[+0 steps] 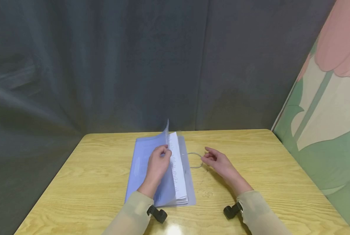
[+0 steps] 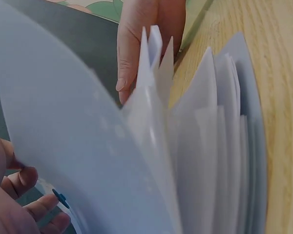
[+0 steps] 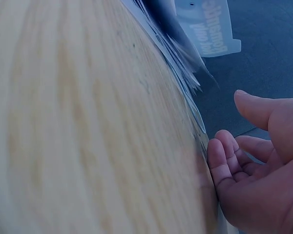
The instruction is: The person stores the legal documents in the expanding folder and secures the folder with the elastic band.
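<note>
A translucent blue plastic folder (image 1: 141,153) lies on the table with its front cover partly lifted. Pinched by my left hand (image 1: 158,163), the cover's right edge stands up and its top corner points upward. White printed sheets (image 1: 177,169) show under it, and the left wrist view has several sheets (image 2: 205,146) fanned apart. A teal button (image 2: 61,198) on the cover is beside my left fingers. From the folder's right edge a thin grey loop (image 1: 196,152) extends. My right hand (image 1: 221,166) hovers at that loop, fingers loosely bent, thumb apart in the right wrist view (image 3: 259,165).
The folder rests on a light wood-grain table (image 1: 89,169). Behind stands a dark grey curtain (image 1: 151,65), and a floral-patterned panel (image 1: 330,130) rises along the right side. Small black devices (image 1: 233,210) are strapped at both wrists.
</note>
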`<state>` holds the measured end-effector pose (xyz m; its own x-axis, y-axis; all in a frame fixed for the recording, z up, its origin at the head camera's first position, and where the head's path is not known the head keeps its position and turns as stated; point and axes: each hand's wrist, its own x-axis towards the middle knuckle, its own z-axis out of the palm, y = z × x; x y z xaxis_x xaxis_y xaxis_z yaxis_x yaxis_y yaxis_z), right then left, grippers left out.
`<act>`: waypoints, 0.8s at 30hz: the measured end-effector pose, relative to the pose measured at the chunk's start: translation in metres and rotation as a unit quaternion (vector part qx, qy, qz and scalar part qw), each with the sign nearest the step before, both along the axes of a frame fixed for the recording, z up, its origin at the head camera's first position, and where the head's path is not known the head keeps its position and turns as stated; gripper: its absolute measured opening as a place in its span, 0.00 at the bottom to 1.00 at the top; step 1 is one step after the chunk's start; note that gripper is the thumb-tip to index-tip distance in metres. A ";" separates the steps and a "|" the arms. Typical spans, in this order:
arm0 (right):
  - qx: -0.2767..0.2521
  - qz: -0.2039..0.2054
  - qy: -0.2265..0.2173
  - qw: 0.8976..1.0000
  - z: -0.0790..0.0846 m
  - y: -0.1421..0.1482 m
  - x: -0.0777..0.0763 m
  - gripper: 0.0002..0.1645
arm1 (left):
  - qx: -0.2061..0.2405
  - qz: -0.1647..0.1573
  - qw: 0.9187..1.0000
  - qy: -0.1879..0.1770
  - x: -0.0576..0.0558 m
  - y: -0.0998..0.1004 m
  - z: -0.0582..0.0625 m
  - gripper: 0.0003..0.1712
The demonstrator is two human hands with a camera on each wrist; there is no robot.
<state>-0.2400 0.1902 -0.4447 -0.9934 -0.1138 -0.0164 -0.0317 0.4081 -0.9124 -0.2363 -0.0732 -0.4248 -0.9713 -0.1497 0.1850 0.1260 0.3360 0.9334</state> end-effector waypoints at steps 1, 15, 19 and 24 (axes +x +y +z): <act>0.002 0.000 -0.001 1.000 0.000 0.000 0.000 0.42 | 0.000 -0.003 1.000 -0.002 0.000 0.001 -0.001 0.11; 0.007 -0.012 -0.012 1.000 0.001 0.001 0.003 0.41 | -0.044 -0.027 0.997 0.048 -0.007 0.008 -0.020 0.06; 0.007 -0.013 -0.013 1.000 0.003 0.001 0.004 0.41 | -0.083 -0.022 0.995 0.058 -0.029 0.007 -0.049 0.08; 0.007 -0.007 -0.010 1.000 0.003 0.001 0.004 0.42 | -0.108 -0.030 0.992 0.050 -0.034 0.006 -0.059 0.15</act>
<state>-0.2361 0.1911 -0.4416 -0.9943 -0.1000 -0.0383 -0.0074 0.4210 -0.9070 -0.2703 -0.0670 -0.4836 -0.9524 -0.0382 0.3025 0.2404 0.5160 0.8222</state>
